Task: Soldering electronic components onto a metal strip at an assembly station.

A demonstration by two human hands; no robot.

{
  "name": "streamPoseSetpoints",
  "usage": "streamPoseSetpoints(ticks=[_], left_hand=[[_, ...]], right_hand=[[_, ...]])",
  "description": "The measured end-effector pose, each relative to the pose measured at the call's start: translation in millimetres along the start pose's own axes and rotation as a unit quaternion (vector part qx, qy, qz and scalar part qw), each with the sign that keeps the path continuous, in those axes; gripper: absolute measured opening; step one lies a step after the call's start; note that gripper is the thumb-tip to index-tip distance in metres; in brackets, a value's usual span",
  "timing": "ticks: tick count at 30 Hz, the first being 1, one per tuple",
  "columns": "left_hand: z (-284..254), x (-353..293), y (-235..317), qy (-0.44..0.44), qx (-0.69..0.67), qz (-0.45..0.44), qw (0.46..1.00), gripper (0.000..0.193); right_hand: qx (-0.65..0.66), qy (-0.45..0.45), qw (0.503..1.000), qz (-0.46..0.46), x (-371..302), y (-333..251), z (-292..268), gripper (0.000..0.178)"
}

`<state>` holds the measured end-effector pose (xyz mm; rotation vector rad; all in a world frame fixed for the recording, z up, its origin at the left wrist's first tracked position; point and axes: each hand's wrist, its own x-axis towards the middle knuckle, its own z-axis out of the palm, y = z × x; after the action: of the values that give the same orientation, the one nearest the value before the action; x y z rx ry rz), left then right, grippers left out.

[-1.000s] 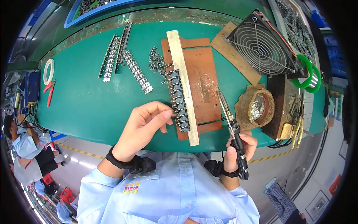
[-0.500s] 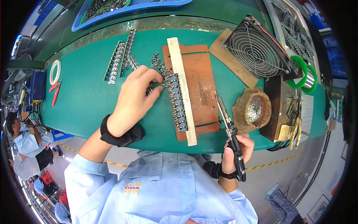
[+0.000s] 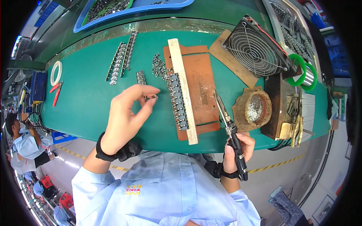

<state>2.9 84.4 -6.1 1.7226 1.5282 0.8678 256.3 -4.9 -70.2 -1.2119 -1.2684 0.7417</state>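
Note:
My left hand [image 3: 126,115] hovers over the green mat, left of the wooden bar, thumb and fingers curled together around a small metal part [image 3: 153,97] that is mostly hidden. Close above it lies a short strip of metal parts [image 3: 140,77]. A loose heap of small metal clips [image 3: 159,67] sits beside the bar. My right hand [image 3: 241,148] grips a black soldering iron [image 3: 236,147], its metal tip pointing up over the brown board [image 3: 200,90]. Black components [image 3: 178,101] stand in a row along the left side of the pale wooden bar [image 3: 181,83].
A fan with a wire guard [image 3: 256,49] stands at the far right, near a green solder spool [image 3: 310,77]. A round solder pot [image 3: 258,105] sits right of the iron. Longer metal strips [image 3: 118,62], red pliers [image 3: 56,92] and a tape roll [image 3: 55,72] lie left.
My left hand has moved left and down, away from the row of components, uncovering the short strip and more of the clips. My right hand still holds the soldering iron in nearly the same place.

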Motion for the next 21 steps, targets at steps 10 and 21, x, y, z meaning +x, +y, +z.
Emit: streamPoseSetpoints(ticks=[10,21], left_hand=[[-3,-25,-6,-0.007,-0.099,-0.016,0.995,0.013],[23,-64,-10,-0.104,-0.401,-0.232,0.88,0.009]], right_hand=[[0.021,0.016,1.0,0.014,-11,-7,4,0.038],[0.063,0.016,0.997,0.036,-17,0,9,0.038]])
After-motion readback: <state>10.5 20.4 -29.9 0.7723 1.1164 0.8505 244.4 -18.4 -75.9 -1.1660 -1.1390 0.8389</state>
